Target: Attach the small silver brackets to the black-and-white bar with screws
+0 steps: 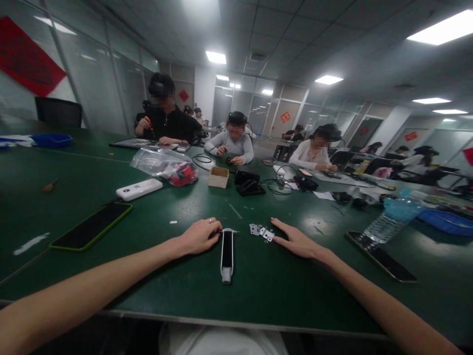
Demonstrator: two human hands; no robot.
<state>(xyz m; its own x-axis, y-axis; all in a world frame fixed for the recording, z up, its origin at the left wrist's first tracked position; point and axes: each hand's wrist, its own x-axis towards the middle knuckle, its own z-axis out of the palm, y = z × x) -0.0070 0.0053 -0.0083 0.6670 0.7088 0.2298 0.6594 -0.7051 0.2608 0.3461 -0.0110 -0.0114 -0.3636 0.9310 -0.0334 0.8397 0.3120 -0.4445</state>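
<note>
My left hand rests on the green table with fingers loosely bent and the thumb apart from them. Its fingertips lie beside the top end of a slim white device with a long black panel; whether they touch it I cannot tell. A thin metal pin sticks out to the right of that end. My right hand lies flat with its fingers spread. By its thumb and index finger are small silvery metal plates with holes, with tiny rings around them; the thumb reaches the nearest plate's edge.
At left lie a green-edged phone and a white handheld device. Ahead are a plastic bag, a small box and black cabled devices. A bottle stands by another phone at right. Several people sit beyond.
</note>
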